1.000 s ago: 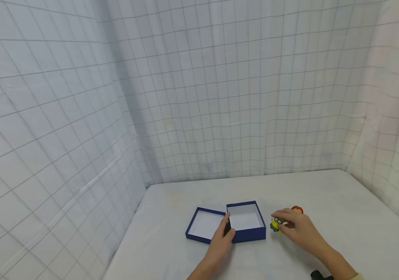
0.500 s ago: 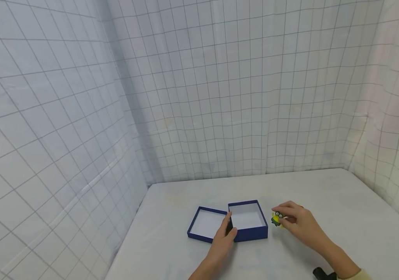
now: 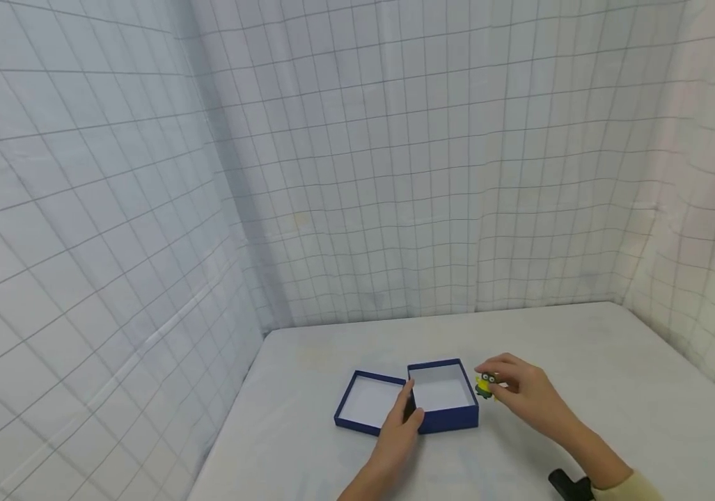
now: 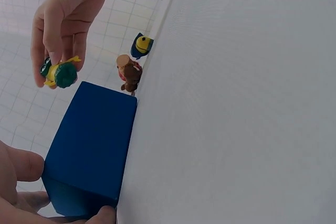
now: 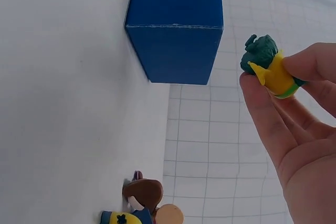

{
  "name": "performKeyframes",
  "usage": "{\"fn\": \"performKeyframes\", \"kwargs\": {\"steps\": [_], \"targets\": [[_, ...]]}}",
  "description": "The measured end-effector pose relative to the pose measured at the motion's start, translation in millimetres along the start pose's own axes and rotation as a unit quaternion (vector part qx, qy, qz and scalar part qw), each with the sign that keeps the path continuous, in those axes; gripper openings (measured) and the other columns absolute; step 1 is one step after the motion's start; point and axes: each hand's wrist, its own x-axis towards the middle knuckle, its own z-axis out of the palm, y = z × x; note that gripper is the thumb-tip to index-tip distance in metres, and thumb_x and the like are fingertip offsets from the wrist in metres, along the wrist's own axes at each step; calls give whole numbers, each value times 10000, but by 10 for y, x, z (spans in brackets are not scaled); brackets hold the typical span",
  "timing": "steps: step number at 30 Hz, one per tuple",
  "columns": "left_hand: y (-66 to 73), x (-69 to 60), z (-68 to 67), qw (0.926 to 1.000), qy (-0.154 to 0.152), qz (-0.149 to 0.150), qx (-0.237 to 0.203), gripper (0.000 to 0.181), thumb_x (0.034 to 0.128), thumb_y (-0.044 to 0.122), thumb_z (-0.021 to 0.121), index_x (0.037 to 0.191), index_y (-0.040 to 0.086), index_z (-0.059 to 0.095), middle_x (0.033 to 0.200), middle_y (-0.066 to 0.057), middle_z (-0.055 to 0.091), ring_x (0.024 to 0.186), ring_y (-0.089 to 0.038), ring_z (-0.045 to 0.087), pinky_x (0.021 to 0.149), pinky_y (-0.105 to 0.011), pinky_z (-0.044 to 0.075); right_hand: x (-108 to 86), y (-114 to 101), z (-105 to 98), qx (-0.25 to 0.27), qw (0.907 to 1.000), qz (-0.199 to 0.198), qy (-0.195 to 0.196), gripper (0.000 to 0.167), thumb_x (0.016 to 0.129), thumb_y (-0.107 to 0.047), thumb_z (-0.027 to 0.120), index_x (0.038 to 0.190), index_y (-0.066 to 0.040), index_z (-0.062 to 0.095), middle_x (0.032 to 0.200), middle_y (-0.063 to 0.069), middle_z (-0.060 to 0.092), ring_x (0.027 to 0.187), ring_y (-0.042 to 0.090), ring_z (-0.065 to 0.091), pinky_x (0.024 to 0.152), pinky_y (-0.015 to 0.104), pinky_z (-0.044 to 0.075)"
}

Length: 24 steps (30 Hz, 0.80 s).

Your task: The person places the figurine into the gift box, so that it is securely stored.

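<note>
An uncovered blue box [image 3: 448,419] with a white inside stands on the table. My left hand [image 3: 397,431] holds its near left corner, the thumb at the front wall and the fingers along the left side. Just right of the box, my right hand [image 3: 529,393] pinches a small yellow and green figurine [image 3: 484,385] with goggle eyes between thumb and fingers. The right wrist view shows this toy figurine [image 5: 278,77] held in the air, apart from the box.
Left of the box lies a shallow blue-rimmed lid [image 3: 357,424], white side up. Beyond the box in the left wrist view are a brown and red figurine [image 4: 129,73] and a blue and yellow figurine [image 4: 142,45]. Gridded white curtains [image 3: 357,174] surround the table.
My right hand has lifted the yellow and green figurine and moved it left, closer to the box. My left hand stays at the box.
</note>
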Motion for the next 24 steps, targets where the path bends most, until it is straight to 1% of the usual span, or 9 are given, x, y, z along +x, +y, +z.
{"fn": "performKeyframes", "kwargs": {"steps": [3,5,6,9,12,13,16,22,24], "targets": [[-8,0,-13,10000,-52,42,-57,587,1047,303,542,1583,367,310,1639,-176,239,1477,-472,194,1133,-689,199,34,-21,25,22,9999,99,-50,415,850,79,709,1140,-216,751,1099,-80,666,911,118,703,714,219,590],[-11,4,-17,9999,-103,52,-93,588,1048,312,544,1583,368,308,1641,-172,235,1482,-464,190,1135,-684,201,48,-26,42,146,9997,172,-105,398,857,74,704,1145,-196,753,1103,-81,666,922,119,702,714,214,588],[-14,7,-17,9998,-134,53,-125,589,1048,311,545,1584,366,307,1643,-169,231,1485,-460,184,1139,-680,197,55,-25,52,206,9995,217,-133,398,861,69,704,1145,-207,752,1105,-83,666,929,118,701,722,211,587],[-11,10,-13,9998,-160,23,-129,590,1046,316,549,1582,368,309,1642,-174,232,1482,-465,187,1133,-684,206,66,-36,79,375,9988,241,-192,374,870,64,699,1158,-170,751,1117,-68,668,946,131,701,737,212,586],[-11,13,-13,9999,-135,-9,-99,589,1044,314,552,1580,368,314,1637,-184,239,1477,-475,194,1125,-692,214,91,-68,116,383,9989,199,-205,379,874,48,706,1147,-212,749,1121,-64,672,945,127,700,742,211,586],[-9,12,-12,9999,-122,-13,-70,588,1043,316,552,1579,370,316,1635,-186,243,1474,-478,198,1122,-695,218,100,-80,130,389,9989,182,-199,372,875,43,709,1144,-210,750,1121,-62,673,941,128,702,743,213,587],[-3,12,-11,9999,-89,-44,-39,585,1040,323,556,1574,377,324,1631,-187,251,1470,-481,207,1115,-704,224,134,-115,171,416,9987,188,-213,384,881,21,714,1129,-270,743,1117,-72,676,940,127,703,747,218,587],[-7,20,-1,9999,-130,-46,-75,587,1036,328,562,1572,376,327,1633,-182,251,1471,-480,207,1113,-704,231,190,-131,271,550,9976,213,-371,389,891,14,701,1135,-287,738,1120,-98,669,973,135,696,772,231,586],[-6,21,1,9999,-124,-46,-77,589,1035,327,564,1572,377,328,1632,-182,254,1469,-482,211,1112,-704,236,209,-124,304,602,9971,160,-439,398,894,23,694,1146,-283,736,1127,-94,670,985,144,692,780,240,588]]}}
